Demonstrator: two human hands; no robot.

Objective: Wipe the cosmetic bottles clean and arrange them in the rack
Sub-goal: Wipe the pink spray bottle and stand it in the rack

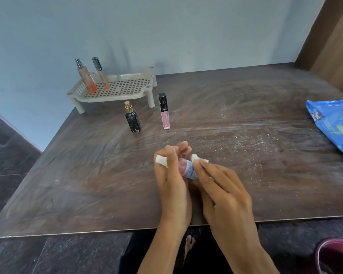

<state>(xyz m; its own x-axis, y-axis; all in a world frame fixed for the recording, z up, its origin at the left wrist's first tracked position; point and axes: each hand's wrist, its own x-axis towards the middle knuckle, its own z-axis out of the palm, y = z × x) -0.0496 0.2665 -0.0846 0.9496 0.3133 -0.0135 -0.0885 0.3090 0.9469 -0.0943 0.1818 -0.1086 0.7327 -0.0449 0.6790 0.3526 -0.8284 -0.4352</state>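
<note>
Dusty brown table (pixel 236 119): two bottles done, three to go.
Left hand (pixel 171 175) grips a small bottle (pixel 187 168) at center; right hand (pixel 224 186) pinches a wipe (pixel 196 157) on it. Two stand in the rack (pixel 115 87), upper left; two wait nearby.

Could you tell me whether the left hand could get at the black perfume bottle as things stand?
Probably not at once: the left hand grips the small pink bottle. The table toward the black perfume bottle looks bare.

dark table (pixel 87 175): rack (pixel 115 89), two bottles (pixel 132 120), packet (pixel 333 123)
</note>
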